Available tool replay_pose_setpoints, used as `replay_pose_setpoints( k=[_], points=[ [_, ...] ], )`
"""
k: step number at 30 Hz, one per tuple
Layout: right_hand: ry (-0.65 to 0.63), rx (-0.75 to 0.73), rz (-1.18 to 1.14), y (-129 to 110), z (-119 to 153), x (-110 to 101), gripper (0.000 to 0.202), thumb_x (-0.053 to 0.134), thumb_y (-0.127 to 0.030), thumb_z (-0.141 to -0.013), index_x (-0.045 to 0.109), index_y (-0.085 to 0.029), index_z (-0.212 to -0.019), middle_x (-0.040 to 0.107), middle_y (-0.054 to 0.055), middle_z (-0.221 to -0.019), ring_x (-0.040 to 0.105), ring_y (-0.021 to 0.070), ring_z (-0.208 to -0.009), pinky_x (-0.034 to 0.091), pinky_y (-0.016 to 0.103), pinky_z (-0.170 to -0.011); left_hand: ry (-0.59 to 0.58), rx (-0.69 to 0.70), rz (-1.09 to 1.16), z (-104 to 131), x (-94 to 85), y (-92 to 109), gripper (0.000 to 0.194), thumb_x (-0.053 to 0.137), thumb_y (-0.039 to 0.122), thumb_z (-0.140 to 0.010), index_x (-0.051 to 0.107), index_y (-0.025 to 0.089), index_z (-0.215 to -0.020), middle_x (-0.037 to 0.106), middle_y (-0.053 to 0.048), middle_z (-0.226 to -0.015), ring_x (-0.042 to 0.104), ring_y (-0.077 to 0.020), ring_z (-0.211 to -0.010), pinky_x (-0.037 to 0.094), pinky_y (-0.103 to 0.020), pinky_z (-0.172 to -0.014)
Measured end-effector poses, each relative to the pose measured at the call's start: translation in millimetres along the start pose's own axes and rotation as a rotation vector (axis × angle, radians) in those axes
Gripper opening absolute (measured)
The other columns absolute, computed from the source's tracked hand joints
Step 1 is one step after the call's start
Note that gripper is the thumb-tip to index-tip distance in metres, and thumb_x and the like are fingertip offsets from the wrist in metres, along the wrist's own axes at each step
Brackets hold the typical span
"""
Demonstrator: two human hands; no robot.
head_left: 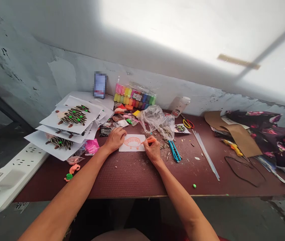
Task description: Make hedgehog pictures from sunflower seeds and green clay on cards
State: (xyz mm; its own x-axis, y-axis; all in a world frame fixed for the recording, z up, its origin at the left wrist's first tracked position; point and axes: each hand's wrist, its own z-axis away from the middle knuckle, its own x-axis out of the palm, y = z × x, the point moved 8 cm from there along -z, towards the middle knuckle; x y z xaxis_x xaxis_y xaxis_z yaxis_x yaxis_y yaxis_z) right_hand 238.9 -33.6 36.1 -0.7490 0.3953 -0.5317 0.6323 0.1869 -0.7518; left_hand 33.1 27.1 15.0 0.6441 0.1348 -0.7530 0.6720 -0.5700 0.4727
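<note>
On the table in front of me lies a small white sheet of paper (131, 149) with an orange outline of a hedgehog-like animal, its back filled with short strokes and its legs drawn below. My left hand (115, 139) rests flat on the paper's left edge, fingers stretched toward the drawing. An orange pen (151, 141) is gripped in my right hand (153, 149), its tip at the right end of the outline. Just right of that hand are a blue-handled tool (174, 151), loose striped seeds (164, 146) and a clear plastic bag (152, 117).
Seed-covered hedgehog pictures (72, 117) are stacked at left near a white power strip (19, 167). Behind are coloured clay packs (134, 97), a phone (99, 85) and a white bottle (181, 106). Scissors (188, 123), clear glue sticks (206, 154) and a yellow glue gun (233, 147) lie right.
</note>
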Motion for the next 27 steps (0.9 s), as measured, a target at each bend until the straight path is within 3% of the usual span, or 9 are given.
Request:
replay_pose_setpoints(
  k=[27],
  points=[
    [-0.081,-0.051,-0.013,-7.6,0.9,5.5,0.021,0.052,-0.034,-0.081,0.05,-0.022,-0.063,0.052,-0.003,-0.053,0.045,0.0113,-0.047,0.033,0.024,-0.051,0.016,0.018,-0.018,-0.2,0.1,1.3,0.019,0.049,0.009,-0.084,0.065,0.019,-0.083,0.062,-0.007,-0.085,0.058,-0.0241,-0.085,0.048,-0.038,-0.08]
  ],
)
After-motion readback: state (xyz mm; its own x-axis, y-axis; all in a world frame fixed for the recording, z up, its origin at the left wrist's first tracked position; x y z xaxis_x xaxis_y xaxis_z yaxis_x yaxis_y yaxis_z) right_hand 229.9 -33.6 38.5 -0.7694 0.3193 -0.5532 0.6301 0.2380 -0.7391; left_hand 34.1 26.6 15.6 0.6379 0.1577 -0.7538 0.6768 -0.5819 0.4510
